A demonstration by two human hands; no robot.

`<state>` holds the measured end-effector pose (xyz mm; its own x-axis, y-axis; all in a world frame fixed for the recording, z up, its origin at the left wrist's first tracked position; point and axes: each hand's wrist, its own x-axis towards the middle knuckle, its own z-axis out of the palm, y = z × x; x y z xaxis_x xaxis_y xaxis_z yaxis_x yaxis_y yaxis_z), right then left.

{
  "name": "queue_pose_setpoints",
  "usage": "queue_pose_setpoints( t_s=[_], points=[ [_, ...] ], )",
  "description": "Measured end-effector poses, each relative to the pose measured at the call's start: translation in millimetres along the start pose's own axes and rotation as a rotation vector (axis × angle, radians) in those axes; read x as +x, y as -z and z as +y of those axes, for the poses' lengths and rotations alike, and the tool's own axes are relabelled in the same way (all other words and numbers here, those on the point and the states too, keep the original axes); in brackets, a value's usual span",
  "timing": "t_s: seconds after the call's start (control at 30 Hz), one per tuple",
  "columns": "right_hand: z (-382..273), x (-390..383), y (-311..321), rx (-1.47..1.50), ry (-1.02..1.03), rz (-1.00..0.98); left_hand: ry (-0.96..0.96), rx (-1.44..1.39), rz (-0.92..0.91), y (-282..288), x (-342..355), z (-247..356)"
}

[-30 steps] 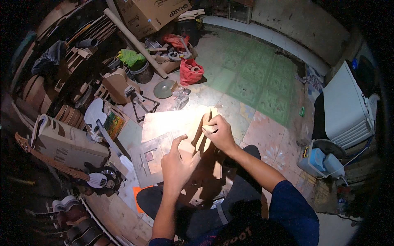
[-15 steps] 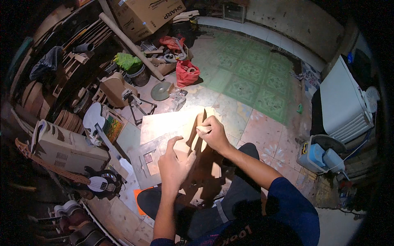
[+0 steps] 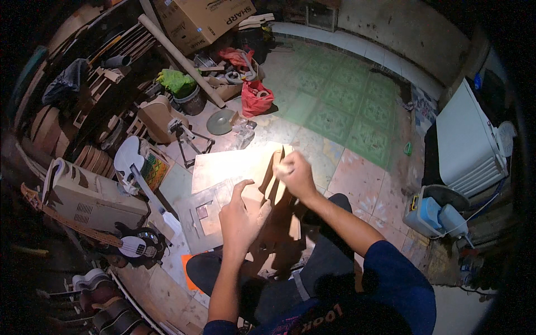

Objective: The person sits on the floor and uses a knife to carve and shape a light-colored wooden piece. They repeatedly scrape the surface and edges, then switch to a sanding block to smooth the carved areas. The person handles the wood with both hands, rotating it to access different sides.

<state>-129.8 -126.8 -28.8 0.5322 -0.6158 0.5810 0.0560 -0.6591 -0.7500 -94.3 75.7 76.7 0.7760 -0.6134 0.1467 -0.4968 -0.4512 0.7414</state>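
Note:
My left hand (image 3: 239,216) curls its thumb and fingers around the near end of a pale shaped wooden piece (image 3: 254,195), which points away from me above my lap. Pinched in my right hand (image 3: 298,177) is a small pale piece, slightly smeared by motion and too small to name. That hand is closed, beside the far part of the wood, at its right side. Whether the small piece touches the wood I cannot tell. Strong light falls on a pale board (image 3: 215,165) under and beyond my hands, and a grey flat plate (image 3: 192,223) lies at its near left.
Left stand a white guitar body (image 3: 127,162), a dark small guitar (image 3: 134,248) and a beige casing (image 3: 95,195). Beyond the board are a small black stand (image 3: 190,139), a grey disc (image 3: 220,121) and a red bag (image 3: 257,100). A white appliance (image 3: 469,139) and a tub (image 3: 419,215) stand right.
My right hand has shifted slightly to the right and away from me, along the wood. My left hand keeps its hold on the wood. The view has shifted slightly.

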Motion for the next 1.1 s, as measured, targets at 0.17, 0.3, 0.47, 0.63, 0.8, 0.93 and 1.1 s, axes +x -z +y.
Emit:
queue_pose_setpoints(
  t_s=[0.17,0.3,0.47,0.63,0.8,0.93,1.1],
  points=[
    [-5,31,15,-0.012,-0.1,0.002,0.0,0.005,0.005,2,0,1],
    [-3,-6,5,0.026,0.064,-0.079,0.042,-0.009,-0.033,5,1,8],
    [-5,15,10,0.003,-0.034,-0.049,0.049,-0.024,-0.025,5,-3,2],
    [-5,16,13,-0.064,0.011,-0.077,0.08,0.014,-0.061,12,0,7],
    [-4,0,6,0.004,0.02,-0.098,0.031,-0.004,-0.024,7,2,5],
    [-2,29,17,-0.082,-0.06,-0.029,0.002,-0.03,0.013,1,4,-1],
    [-2,3,11,-0.008,0.062,-0.141,0.022,-0.01,-0.007,4,8,5]
  ],
)
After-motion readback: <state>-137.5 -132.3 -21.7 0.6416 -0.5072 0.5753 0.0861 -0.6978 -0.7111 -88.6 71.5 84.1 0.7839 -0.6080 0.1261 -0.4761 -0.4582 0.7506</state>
